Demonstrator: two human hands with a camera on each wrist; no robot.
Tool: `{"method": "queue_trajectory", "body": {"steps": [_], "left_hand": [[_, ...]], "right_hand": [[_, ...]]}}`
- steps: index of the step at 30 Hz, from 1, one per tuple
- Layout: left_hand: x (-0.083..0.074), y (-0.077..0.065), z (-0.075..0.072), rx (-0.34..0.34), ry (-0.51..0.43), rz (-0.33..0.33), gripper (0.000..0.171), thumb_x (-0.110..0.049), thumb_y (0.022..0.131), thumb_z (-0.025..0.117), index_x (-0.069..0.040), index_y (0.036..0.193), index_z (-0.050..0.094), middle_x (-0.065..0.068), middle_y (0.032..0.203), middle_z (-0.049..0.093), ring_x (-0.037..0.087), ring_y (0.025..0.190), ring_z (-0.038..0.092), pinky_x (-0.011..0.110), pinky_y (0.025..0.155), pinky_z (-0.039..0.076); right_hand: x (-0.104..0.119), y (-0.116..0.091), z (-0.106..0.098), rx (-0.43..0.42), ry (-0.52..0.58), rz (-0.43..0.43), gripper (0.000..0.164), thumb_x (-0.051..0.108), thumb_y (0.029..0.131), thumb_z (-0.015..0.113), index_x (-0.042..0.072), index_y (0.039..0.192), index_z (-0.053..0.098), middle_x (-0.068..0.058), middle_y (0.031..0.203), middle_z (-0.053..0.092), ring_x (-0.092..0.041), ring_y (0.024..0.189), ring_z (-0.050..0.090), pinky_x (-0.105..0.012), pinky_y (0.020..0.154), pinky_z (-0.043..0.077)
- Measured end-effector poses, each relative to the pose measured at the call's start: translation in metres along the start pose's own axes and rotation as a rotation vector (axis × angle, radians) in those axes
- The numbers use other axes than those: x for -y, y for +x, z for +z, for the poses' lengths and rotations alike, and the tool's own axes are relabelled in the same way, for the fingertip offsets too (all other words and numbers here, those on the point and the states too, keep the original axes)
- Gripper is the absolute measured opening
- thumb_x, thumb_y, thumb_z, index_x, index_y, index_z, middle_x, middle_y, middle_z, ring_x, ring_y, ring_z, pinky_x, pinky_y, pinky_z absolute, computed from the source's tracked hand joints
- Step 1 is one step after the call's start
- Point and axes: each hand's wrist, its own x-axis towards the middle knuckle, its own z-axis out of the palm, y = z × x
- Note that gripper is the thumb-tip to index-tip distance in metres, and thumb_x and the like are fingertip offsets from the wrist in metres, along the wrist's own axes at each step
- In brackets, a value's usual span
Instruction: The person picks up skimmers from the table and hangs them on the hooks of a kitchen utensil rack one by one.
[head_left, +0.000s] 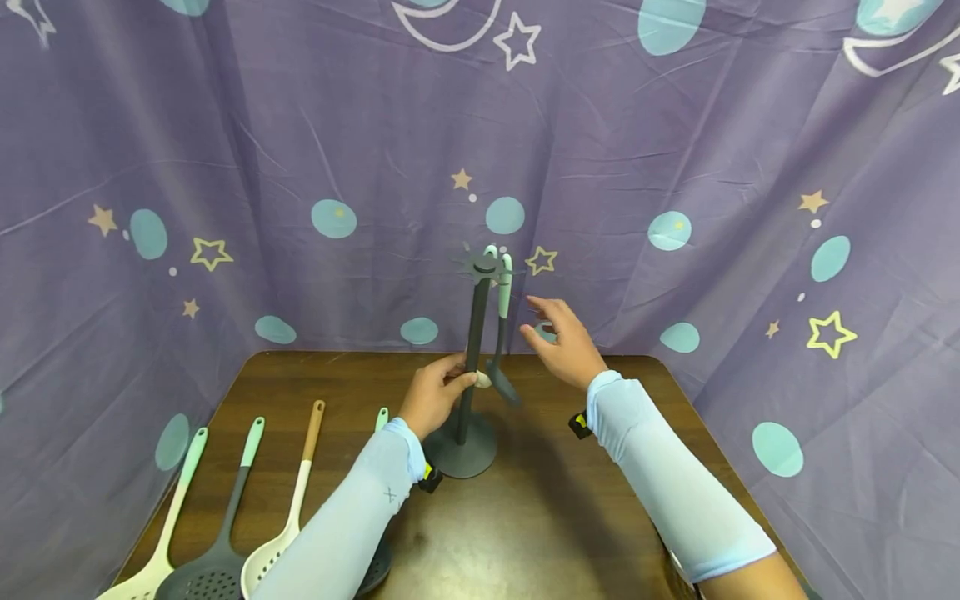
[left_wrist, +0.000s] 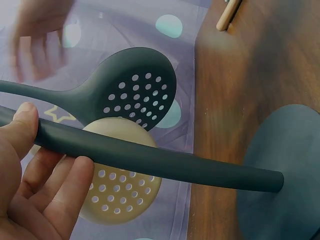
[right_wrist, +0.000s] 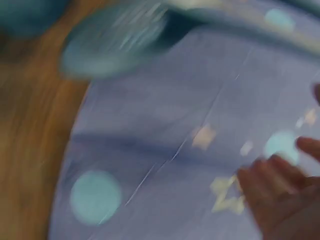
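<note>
My left hand [head_left: 435, 395] grips the dark post of a utensil stand [left_wrist: 150, 159], thumb on one side and fingers on the other. The stand has a round base [head_left: 461, 454] and a spiky, sun-like top. From it hangs a dark skimmer [left_wrist: 131, 90] with a mint handle. A cream skimmer [left_wrist: 117, 206] hangs behind the post and is partly covered by it. To the right of the dark skimmer, my right hand [head_left: 566, 346] is in the air with fingers spread, apart from the handle and holding nothing. The right wrist view is blurred.
On the table's left lie a cream skimmer [head_left: 172, 517] and a dark skimmer [head_left: 225, 533], both mint-handled, and a white skimmer [head_left: 300, 496] with a wood-coloured handle. Another mint handle [head_left: 382, 417] shows beside my left sleeve. A purple patterned curtain [head_left: 600, 167] stands behind the wooden table [head_left: 570, 533].
</note>
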Motion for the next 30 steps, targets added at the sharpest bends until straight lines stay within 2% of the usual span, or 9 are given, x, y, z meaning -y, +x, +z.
{"method": "queue_trajectory", "body": {"steps": [4, 7, 9, 16, 21, 23, 26, 30], "left_hand": [[-0.001, 0.002, 0.000, 0.000, 0.003, -0.007, 0.028, -0.029, 0.100, 0.070, -0.025, 0.128, 0.072, -0.003, 0.107, 0.077, 0.016, 0.097, 0.073, 0.042, 0.093, 0.058], [-0.001, 0.001, 0.000, 0.002, 0.009, -0.013, 0.032, -0.030, 0.100, 0.070, -0.023, 0.132, 0.070, -0.001, 0.110, 0.076, 0.017, 0.099, 0.073, 0.042, 0.094, 0.058], [-0.002, 0.001, 0.000, 0.002, 0.010, -0.017, 0.035, -0.030, 0.100, 0.070, -0.022, 0.134, 0.069, 0.000, 0.112, 0.076, 0.018, 0.100, 0.073, 0.043, 0.094, 0.057], [0.001, 0.000, 0.001, -0.014, -0.012, -0.001, 0.035, -0.028, 0.099, 0.071, -0.021, 0.134, 0.070, 0.000, 0.111, 0.076, 0.020, 0.102, 0.073, 0.045, 0.095, 0.057], [0.002, 0.001, 0.001, -0.002, -0.006, 0.013, 0.035, -0.029, 0.100, 0.070, -0.018, 0.134, 0.070, 0.001, 0.111, 0.076, 0.019, 0.099, 0.073, 0.043, 0.092, 0.058], [0.002, 0.001, 0.000, -0.003, 0.000, 0.019, 0.034, -0.030, 0.100, 0.070, -0.019, 0.132, 0.070, 0.001, 0.110, 0.076, 0.018, 0.098, 0.073, 0.042, 0.091, 0.058], [0.001, 0.001, -0.001, -0.007, -0.001, 0.018, 0.031, -0.029, 0.100, 0.070, -0.022, 0.130, 0.071, -0.001, 0.108, 0.076, 0.017, 0.098, 0.073, 0.042, 0.091, 0.058], [-0.001, 0.000, 0.000, -0.007, 0.000, 0.003, 0.033, -0.028, 0.100, 0.070, -0.022, 0.132, 0.070, -0.001, 0.110, 0.076, 0.018, 0.099, 0.073, 0.042, 0.092, 0.058]], "right_hand": [[-0.043, -0.011, -0.011, 0.095, -0.204, 0.210, 0.086, 0.050, 0.101, 0.062, 0.012, 0.166, 0.021, -0.021, 0.164, 0.029, -0.044, 0.148, 0.032, -0.062, 0.117, 0.034], [-0.072, -0.022, -0.014, 0.140, -0.316, 0.337, 0.099, 0.053, 0.098, 0.065, 0.009, 0.167, 0.009, -0.027, 0.169, 0.012, -0.050, 0.153, 0.016, -0.066, 0.119, 0.027], [-0.086, -0.031, -0.015, 0.152, -0.360, 0.400, 0.105, 0.055, 0.096, 0.067, 0.007, 0.166, 0.005, -0.030, 0.169, 0.006, -0.054, 0.152, 0.011, -0.069, 0.119, 0.024], [-0.112, -0.049, -0.018, 0.155, -0.417, 0.465, 0.118, 0.064, 0.090, 0.070, 0.003, 0.165, 0.002, -0.036, 0.166, -0.002, -0.061, 0.149, 0.009, -0.074, 0.118, 0.013], [-0.127, -0.062, -0.027, 0.211, -0.450, 0.546, 0.128, 0.081, 0.085, 0.060, 0.004, 0.165, -0.005, -0.034, 0.166, -0.008, -0.061, 0.149, -0.004, -0.081, 0.114, -0.001], [-0.132, -0.066, -0.033, 0.235, -0.470, 0.581, 0.129, 0.080, 0.087, 0.060, 0.000, 0.164, -0.006, -0.036, 0.165, -0.007, -0.063, 0.148, -0.001, -0.081, 0.113, 0.001], [-0.136, -0.075, -0.038, 0.288, -0.469, 0.647, 0.125, 0.070, 0.089, 0.066, -0.010, 0.160, 0.002, -0.044, 0.160, 0.007, -0.068, 0.142, 0.014, -0.079, 0.114, 0.016], [-0.145, -0.089, -0.038, 0.368, -0.461, 0.723, 0.112, 0.055, 0.090, 0.072, -0.023, 0.149, 0.016, -0.053, 0.144, 0.026, -0.072, 0.130, 0.031, -0.074, 0.108, 0.035]]}}
